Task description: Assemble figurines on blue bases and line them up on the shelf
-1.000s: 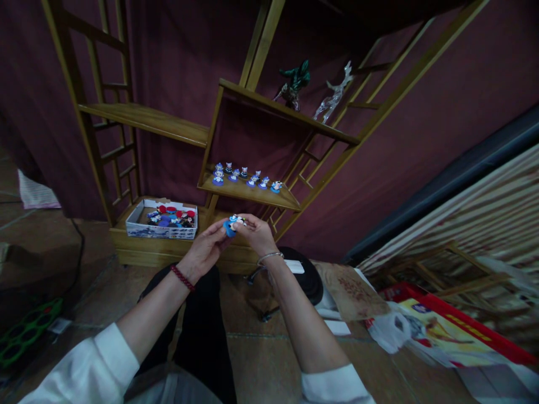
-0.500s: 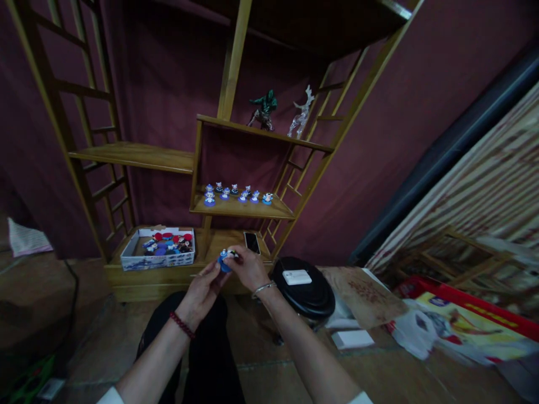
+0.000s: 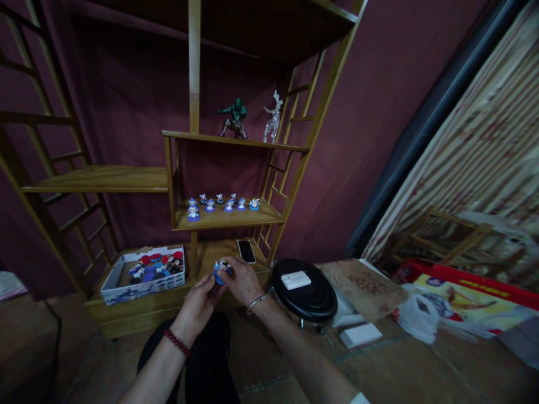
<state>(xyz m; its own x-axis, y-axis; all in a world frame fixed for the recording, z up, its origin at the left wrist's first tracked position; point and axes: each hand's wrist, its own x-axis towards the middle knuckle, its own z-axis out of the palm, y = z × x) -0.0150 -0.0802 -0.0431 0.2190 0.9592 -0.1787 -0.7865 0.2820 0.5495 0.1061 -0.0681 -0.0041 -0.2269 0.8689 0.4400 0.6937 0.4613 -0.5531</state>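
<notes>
A small toy figurine [image 3: 219, 271] with a blue base is held between my two hands, in front of the lower shelf. My left hand [image 3: 199, 304] is closed around its base from the left, a dark red bead bracelet on the wrist. From the right, my right hand [image 3: 243, 285] pinches its upper part, where a pale and dark piece shows; fingers hide much of it. Beyond my hands, several similar figurines [image 3: 210, 206] stand in loose rows on the small middle shelf [image 3: 229, 220]. An open cardboard box [image 3: 143, 289] on the lower left holds many more, jumbled together.
A phone [image 3: 246, 251] lies on the bottom shelf behind my right hand. To the right stands a black round stool [image 3: 305, 306] with a white device [image 3: 295, 280] on it. A green figure [image 3: 234, 116] and a clear deer [image 3: 273, 120] occupy the upper shelf.
The view has turned slightly right and up, so the shelves appear further left and lower. Both hands remain on the figurine in nearly the same pose.
</notes>
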